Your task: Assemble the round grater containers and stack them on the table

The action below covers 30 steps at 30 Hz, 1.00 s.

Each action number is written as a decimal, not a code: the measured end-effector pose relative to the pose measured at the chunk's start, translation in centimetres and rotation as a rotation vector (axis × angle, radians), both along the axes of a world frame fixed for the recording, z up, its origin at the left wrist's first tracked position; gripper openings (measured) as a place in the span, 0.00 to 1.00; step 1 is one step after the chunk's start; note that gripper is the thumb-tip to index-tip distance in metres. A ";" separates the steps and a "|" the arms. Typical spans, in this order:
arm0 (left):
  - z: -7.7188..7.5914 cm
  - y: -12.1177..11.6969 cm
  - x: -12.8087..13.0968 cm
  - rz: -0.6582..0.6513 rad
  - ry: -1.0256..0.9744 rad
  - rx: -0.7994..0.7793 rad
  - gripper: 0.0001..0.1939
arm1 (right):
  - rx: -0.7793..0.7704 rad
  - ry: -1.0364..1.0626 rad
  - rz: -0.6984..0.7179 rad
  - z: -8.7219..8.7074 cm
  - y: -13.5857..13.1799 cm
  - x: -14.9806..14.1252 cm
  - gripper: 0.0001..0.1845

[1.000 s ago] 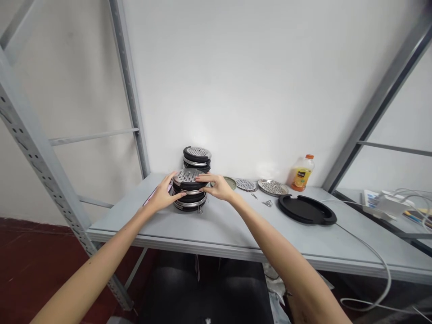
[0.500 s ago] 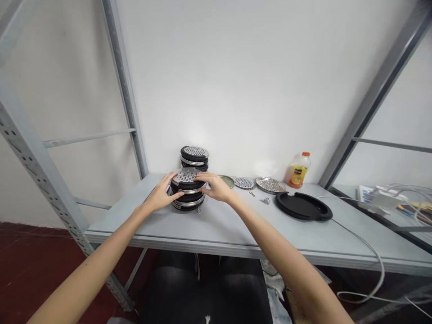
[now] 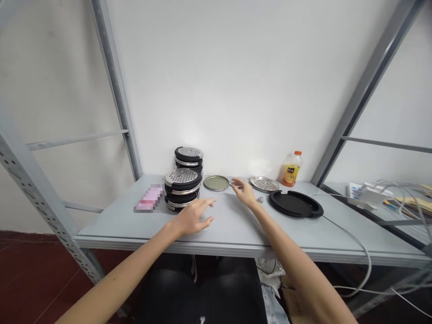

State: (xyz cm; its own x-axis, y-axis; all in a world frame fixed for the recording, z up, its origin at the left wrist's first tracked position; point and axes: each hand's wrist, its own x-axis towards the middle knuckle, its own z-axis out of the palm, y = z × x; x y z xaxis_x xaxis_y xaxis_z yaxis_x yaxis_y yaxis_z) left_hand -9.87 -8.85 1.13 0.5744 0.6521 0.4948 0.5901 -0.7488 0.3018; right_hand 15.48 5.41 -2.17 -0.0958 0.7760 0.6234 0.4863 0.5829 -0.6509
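Observation:
My left hand [image 3: 195,217] hovers in front of the nearer stack, palm turned inward, fingers apart and holding nothing. That stack of round black-rimmed pieces with metal bands [image 3: 182,189] carries a perforated metal plate [image 3: 183,176] on top. My right hand [image 3: 245,193] reaches over a perforated metal disc [image 3: 231,181], which it partly hides; its fingers look apart. A plain olive-coloured round lid [image 3: 216,182] lies between the stack and that hand. Right of the hand are a shallow perforated metal dish [image 3: 265,184] and some small metal clips [image 3: 260,199].
A second similar stack [image 3: 189,157] stands by the wall. At right are a black round tray-like piece [image 3: 296,204], an orange-capped juice bottle [image 3: 292,170] and a white cable [image 3: 357,243]. A blurred pink item [image 3: 149,198] lies left. Metal shelf posts [image 3: 116,85] flank the table.
Both hands have let go of the nearer stack. My right hand has moved right to the perforated disc; my left has drawn back toward me and slightly right. The view has shifted slightly.

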 end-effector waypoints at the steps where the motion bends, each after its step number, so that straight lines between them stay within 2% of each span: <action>1: -0.2 0.9 1.1 -0.011 0.004 -0.048 0.30 | -0.012 0.018 -0.030 -0.8 0.3 0.2 0.18; 3: -0.8 3.0 2.8 -0.027 0.021 -0.128 0.28 | -0.020 0.030 -0.077 -2.0 0.6 0.5 0.17; 5: -1.6 5.1 4.1 0.011 0.019 -0.168 0.26 | -0.031 0.006 -0.098 -2.8 0.7 0.7 0.16; 9: -3.8 7.7 5.0 0.061 -0.024 -0.176 0.23 | -0.080 -0.104 -0.105 -3.5 0.5 0.9 0.13; 12: -5.0 8.1 4.8 0.046 -0.058 -0.168 0.20 | -0.106 -0.178 -0.103 -3.6 0.2 1.0 0.12; 15: -5.6 8.2 4.4 0.089 -0.124 -0.211 0.18 | -0.123 -0.212 -0.108 -3.5 -0.1 1.0 0.11; 19: -5.7 8.5 4.1 0.166 -0.194 -0.275 0.18 | -0.170 -0.217 -0.116 -3.5 -0.2 1.1 0.12; 22: -5.7 8.7 4.1 0.175 -0.220 -0.288 0.17 | -0.185 -0.229 -0.097 -3.5 -0.2 1.2 0.11; 30: -6.0 9.3 4.1 0.265 -0.269 -0.223 0.12 | -0.246 -0.246 -0.069 -3.3 -0.3 1.4 0.12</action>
